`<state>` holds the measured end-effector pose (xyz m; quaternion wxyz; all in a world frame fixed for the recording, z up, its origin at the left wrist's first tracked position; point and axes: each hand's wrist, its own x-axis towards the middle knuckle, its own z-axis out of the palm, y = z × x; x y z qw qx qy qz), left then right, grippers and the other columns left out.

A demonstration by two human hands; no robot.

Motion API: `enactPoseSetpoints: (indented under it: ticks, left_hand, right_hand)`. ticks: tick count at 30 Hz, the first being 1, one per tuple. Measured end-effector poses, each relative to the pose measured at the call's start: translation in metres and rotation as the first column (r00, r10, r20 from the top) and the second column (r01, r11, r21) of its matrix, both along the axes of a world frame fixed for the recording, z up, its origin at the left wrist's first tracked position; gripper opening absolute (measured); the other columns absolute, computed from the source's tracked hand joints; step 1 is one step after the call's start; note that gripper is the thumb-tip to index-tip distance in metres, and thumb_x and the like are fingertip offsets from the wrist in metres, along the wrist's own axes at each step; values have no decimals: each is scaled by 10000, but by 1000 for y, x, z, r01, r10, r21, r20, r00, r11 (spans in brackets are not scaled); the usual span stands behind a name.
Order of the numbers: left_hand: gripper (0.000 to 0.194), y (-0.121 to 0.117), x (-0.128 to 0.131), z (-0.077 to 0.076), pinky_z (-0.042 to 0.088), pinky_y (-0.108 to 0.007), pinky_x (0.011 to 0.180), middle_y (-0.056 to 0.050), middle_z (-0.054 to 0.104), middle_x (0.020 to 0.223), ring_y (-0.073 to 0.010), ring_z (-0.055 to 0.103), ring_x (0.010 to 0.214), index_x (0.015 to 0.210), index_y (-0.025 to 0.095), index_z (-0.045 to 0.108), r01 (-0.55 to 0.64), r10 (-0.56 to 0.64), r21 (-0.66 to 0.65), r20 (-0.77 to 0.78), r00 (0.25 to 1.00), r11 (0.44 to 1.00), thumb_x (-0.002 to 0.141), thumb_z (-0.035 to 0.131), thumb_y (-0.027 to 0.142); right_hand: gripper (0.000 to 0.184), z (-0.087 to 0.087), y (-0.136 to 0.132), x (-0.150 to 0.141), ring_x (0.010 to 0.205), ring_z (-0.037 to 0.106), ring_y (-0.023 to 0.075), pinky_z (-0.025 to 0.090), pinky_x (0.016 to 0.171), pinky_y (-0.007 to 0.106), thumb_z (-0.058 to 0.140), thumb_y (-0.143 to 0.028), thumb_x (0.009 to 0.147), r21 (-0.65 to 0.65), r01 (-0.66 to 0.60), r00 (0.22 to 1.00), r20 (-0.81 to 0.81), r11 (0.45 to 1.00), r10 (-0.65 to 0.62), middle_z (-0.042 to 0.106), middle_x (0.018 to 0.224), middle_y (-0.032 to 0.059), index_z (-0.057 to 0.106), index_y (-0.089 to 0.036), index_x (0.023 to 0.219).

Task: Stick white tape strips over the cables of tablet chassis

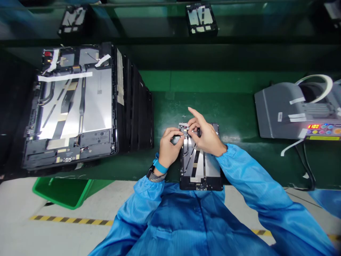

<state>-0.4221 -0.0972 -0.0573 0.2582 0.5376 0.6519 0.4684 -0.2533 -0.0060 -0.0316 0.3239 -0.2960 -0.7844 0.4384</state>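
Observation:
An opened tablet (213, 170) lies on the green bench in front of me, its silver back plate and dark flat cables showing. At its top left corner is a small grey part (183, 126), too small to name surely. My left hand (169, 147) comes from the left, thumb and forefinger closed at this part's lower edge. From the other side my right hand (204, 137) pinches at the part's right edge, with one finger stretched upward. That hand covers much of the tablet's upper right. What lies between the fingertips is mostly hidden.
A tall stack of opened tablets (101, 96) stands at the left. The grey tape dispenser (282, 110), with a red display and white tape strips, is on the right. Tablet stacks (201, 19) sit behind the bench. Under the left edge is a green bin (64, 192).

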Motion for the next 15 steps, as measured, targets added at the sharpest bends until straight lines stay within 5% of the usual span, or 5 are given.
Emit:
enactPoseSetpoints:
  ticks: [15]
  left_hand:
    - [99, -5, -2, 1, 539, -370, 991, -66, 714, 1147, -215, 673, 1126, 996, 216, 761, 10, -9, -38, 22, 1000, 999, 917, 735, 163]
  right_hand:
    - [796, -7, -9, -3, 879, 680, 160, 620, 949, 378, 557, -87, 943, 31, 110, 994, -1, 993, -110, 664, 1185, 67, 313, -310, 1666]
